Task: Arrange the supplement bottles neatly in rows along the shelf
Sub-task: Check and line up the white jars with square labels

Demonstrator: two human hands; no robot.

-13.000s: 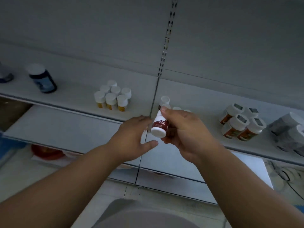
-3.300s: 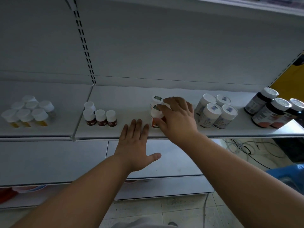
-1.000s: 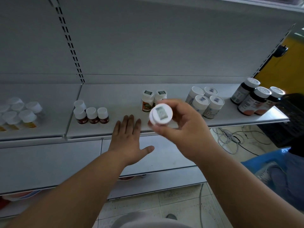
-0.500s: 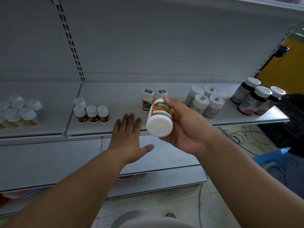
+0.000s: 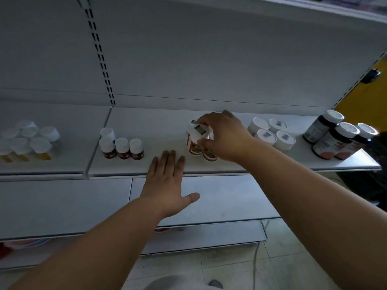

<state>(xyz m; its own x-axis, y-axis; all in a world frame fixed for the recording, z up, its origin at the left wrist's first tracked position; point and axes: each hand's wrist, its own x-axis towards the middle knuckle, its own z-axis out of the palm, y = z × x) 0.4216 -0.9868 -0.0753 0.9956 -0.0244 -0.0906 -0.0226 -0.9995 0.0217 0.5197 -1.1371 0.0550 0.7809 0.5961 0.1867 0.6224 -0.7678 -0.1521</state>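
The orange-labelled bottle [image 5: 209, 147], held up a moment ago, now stands on the shelf [image 5: 209, 167] beside its matching bottles [image 5: 194, 141], right hand [image 5: 225, 139] still gripping it; left hand [image 5: 167, 181] lies flat, fingers spread. That group's row looks nearly complete.

The right hand [image 5: 225, 136] covers much of the orange-labelled bottles [image 5: 195, 141], so their number cannot be told. The yellow-capsule bottles [image 5: 25, 141] are cut by the left edge, and print on the dark bottles [image 5: 333, 137] is too small to read.
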